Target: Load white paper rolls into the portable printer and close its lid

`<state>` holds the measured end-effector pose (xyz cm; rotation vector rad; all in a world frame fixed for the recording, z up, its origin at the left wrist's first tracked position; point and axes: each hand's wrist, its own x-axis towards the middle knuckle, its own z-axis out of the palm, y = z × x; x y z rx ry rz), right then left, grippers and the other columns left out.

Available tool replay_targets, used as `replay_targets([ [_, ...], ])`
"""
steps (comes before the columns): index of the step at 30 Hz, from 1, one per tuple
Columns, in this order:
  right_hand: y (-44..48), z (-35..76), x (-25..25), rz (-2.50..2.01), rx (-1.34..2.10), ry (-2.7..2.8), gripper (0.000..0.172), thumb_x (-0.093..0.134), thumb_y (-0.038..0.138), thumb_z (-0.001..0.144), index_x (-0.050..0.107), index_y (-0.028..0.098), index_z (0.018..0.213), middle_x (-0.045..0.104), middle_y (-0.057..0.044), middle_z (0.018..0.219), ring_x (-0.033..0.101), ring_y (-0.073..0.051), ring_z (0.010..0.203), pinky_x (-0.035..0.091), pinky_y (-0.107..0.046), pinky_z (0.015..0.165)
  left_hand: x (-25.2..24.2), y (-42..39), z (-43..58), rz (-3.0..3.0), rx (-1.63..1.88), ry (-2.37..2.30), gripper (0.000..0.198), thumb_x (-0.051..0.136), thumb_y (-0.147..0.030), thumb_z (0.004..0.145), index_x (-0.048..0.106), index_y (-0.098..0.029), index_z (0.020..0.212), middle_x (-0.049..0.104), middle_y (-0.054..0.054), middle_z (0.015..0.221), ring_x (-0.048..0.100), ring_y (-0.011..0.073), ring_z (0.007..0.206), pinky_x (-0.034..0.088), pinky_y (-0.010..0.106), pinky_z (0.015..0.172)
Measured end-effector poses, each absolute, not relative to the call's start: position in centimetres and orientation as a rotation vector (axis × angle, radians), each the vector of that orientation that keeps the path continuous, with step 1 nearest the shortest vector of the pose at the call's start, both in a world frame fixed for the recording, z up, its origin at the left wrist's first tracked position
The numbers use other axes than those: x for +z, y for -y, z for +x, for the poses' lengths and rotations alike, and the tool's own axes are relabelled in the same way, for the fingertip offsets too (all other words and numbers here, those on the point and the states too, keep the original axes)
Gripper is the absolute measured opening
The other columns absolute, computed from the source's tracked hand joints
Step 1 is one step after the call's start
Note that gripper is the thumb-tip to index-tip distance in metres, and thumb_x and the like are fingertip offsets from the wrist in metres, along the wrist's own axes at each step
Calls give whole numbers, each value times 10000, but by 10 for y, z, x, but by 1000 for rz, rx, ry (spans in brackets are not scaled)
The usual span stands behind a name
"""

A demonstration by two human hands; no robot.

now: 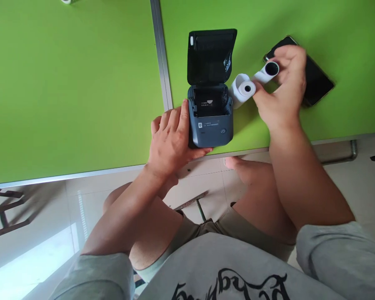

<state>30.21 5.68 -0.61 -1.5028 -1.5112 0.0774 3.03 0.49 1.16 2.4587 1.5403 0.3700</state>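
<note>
A small dark blue-grey label printer (212,131) stands near the table's front edge, its black lid (210,58) raised and the paper bay exposed. My left hand (171,137) grips it, fingers along the left side and thumb at the front corner. To the printer's right, my right hand (286,83) pinches a white paper roll (264,75) with a dark hole at its end. Between that roll and the printer is a second white roll (247,88) with a small core and a loose curl of paper. Whether the two white pieces are joined is unclear.
A dark phone (317,81) lies on the green table (81,91), partly behind my right hand. A metal seam (160,54) crosses the tabletop left of the printer. Part of a white object (66,1) shows at the top edge. My legs are below the table's front edge.
</note>
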Motion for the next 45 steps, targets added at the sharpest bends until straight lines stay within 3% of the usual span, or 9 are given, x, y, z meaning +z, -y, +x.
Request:
replay_targets([
  [2, -47, 301, 2, -1410, -124, 1519, 452, 677, 118, 709, 540, 227, 1125, 603, -69, 1118, 595, -225, 1072, 476, -410, 957, 12, -5, 30, 2456, 363, -1539, 1195, 490, -918, 737, 326, -67, 1560, 546, 259, 1400, 510, 413, 1262, 379, 541, 1068],
  [5, -28, 292, 8, -1292, -189, 1532, 311, 601, 211, 801, 529, 243, 1102, 545, -51, 998, 580, -204, 891, 467, -381, 775, 12, -5, 30, 2462, 351, -1539, 1177, 487, -909, 750, 329, -67, 1558, 541, 263, 1407, 507, 417, 1268, 375, 532, 1067],
  [8, -15, 277, 5, -1357, -1, 1645, 396, 641, 212, 778, 519, 262, 1152, 547, -68, 1061, 560, -182, 766, 480, -389, 705, 12, -5, 30, 2470, 342, -1533, 1163, 480, -906, 757, 337, -70, 1553, 535, 263, 1413, 502, 421, 1274, 369, 533, 1068],
  [14, -20, 266, -9, -1456, 256, 1714, 372, 656, 302, 849, 476, 314, 1175, 607, -59, 1131, 633, -255, 997, 547, -494, 891, 12, -5, 31, 2470, 365, -1540, 1164, 494, -894, 761, 326, -58, 1554, 537, 260, 1409, 508, 407, 1272, 374, 512, 1069],
  [20, -22, 269, -11, -1346, 423, 1714, 438, 635, 263, 826, 456, 310, 1223, 673, -35, 1125, 677, -239, 1001, 571, -489, 925, 13, -5, 31, 2473, 360, -1547, 1164, 498, -894, 756, 325, -66, 1555, 543, 253, 1404, 512, 407, 1264, 387, 518, 1056],
  [26, -21, 271, -6, -1396, 310, 1878, 323, 628, 195, 786, 573, 291, 1090, 664, -57, 1148, 649, -267, 1084, 561, -487, 974, 12, -5, 31, 2466, 359, -1539, 1162, 504, -892, 754, 328, -67, 1554, 540, 255, 1407, 508, 413, 1266, 383, 523, 1057],
  [31, -22, 274, -8, -1357, 392, 1856, 458, 593, 166, 783, 507, 308, 1209, 650, -38, 1151, 652, -240, 1024, 563, -484, 973, 12, -6, 31, 2463, 361, -1536, 1174, 500, -898, 750, 328, -60, 1553, 535, 261, 1411, 502, 420, 1267, 380, 534, 1058],
  [36, -23, 278, -9, -1317, 352, 2018, 492, 623, 176, 770, 516, 304, 1232, 566, -79, 1204, 595, -290, 1162, 508, -550, 1054, 13, -6, 31, 2475, 332, -1537, 1177, 460, -911, 760, 346, -40, 1543, 538, 274, 1402, 507, 423, 1263, 382, 529, 1053],
  [45, -24, 281, -9, -1311, 461, 1964, 528, 602, 223, 827, 457, 327, 1325, 599, -53, 1259, 612, -270, 1160, 530, -527, 1046, 13, -6, 30, 2465, 349, -1548, 1145, 484, -905, 752, 357, -91, 1546, 557, 242, 1403, 520, 408, 1262, 394, 509, 1056],
])
